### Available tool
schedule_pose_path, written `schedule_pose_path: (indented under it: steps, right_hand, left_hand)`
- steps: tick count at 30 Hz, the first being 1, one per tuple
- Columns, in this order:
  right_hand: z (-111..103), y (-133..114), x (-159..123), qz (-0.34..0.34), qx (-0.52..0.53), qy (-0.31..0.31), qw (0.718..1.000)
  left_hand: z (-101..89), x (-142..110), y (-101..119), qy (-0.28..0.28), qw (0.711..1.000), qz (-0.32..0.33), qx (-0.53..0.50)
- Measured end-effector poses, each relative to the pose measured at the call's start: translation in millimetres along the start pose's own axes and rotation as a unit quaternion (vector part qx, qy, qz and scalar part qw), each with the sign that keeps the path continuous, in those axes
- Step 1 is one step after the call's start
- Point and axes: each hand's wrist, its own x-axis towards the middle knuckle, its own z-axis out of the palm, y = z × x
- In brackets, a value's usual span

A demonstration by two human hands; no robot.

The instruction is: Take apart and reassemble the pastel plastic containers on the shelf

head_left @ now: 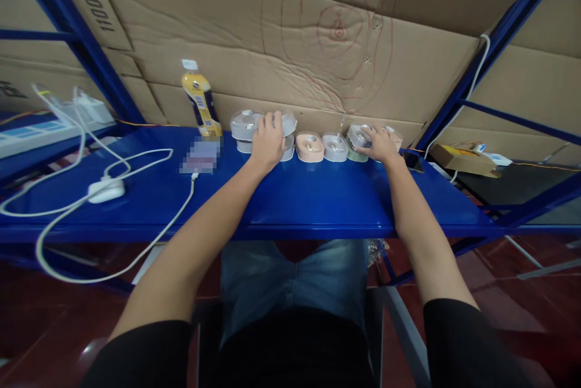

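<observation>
A row of small round lidded containers lines the back of the blue shelf [290, 194]. My left hand [267, 141] rests on a stacked pair of clear grey containers [245, 128], fingers curled over their tops. My right hand [380, 143] lies on a green-based container [357, 144] at the right end of the row, fingers bent around it. Between my hands stand a peach container [309, 147] and a pale grey one [334, 147], untouched.
A yellow bottle [200, 100] stands left of the row, with a phone [202, 156] on a white cable [136, 170] beside it. A dark phone [413, 161] lies at the right. Cardboard sheets [318, 31] back the shelf. A power strip [36, 134] sits far left.
</observation>
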Motion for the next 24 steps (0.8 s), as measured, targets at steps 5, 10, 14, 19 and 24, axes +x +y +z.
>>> schedule_pose_path:
  steps: [5,10,14,19,24]
  right_hand:
    - [-2,-1,-1,0.004,0.002,0.012,1.0]
    - [-4,-3,-2,0.015,-0.001,0.019,1.0]
    - [-2,-3,-1,0.032,-0.002,0.026,0.999]
    - [4,-3,2,0.03,-0.005,0.036,0.999]
    - [7,-6,3,0.034,0.004,0.053,0.998]
  left_hand:
    - [-0.9,1,-3,-0.002,1.0,-0.008,0.004]
    - [2.6,3,-7,0.01,1.0,-0.005,-0.003]
    - [2.3,3,-6,0.011,1.0,-0.008,-0.02]
    - [-2.6,1,-1,-0.006,1.0,-0.019,-0.009]
    - [3.5,3,-7,0.016,0.999,-0.006,-0.038]
